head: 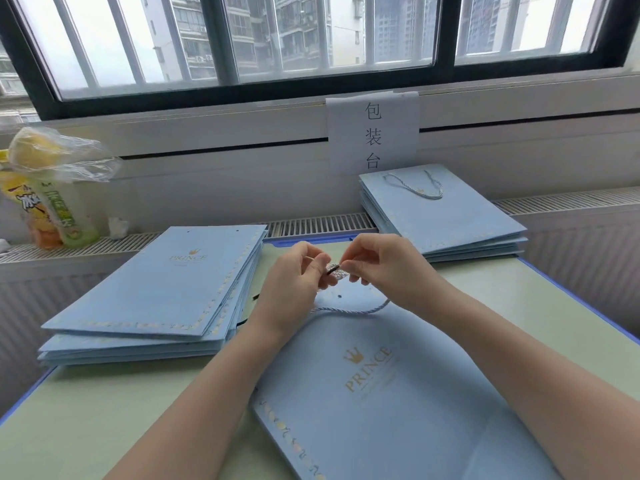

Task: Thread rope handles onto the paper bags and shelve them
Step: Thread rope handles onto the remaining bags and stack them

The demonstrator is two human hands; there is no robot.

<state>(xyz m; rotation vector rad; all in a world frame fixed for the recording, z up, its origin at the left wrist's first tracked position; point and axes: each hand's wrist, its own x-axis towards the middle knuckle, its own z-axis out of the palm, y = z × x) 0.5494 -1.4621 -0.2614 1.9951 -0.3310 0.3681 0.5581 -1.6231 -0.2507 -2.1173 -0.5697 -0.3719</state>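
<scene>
A wide window [311,36] with a dark frame and pale vertical bars fills the top of the view, letting in flat grey daylight; beyond it stand apartment blocks [249,29]. Directly below the window runs a white sill [207,123], and below that a slatted radiator grille [318,225]. A paper sign [373,133] with three printed characters hangs from the sill under the window's middle. Nearest the camera, well below the window, lies a pale green table [121,410] with a blue edge.
</scene>
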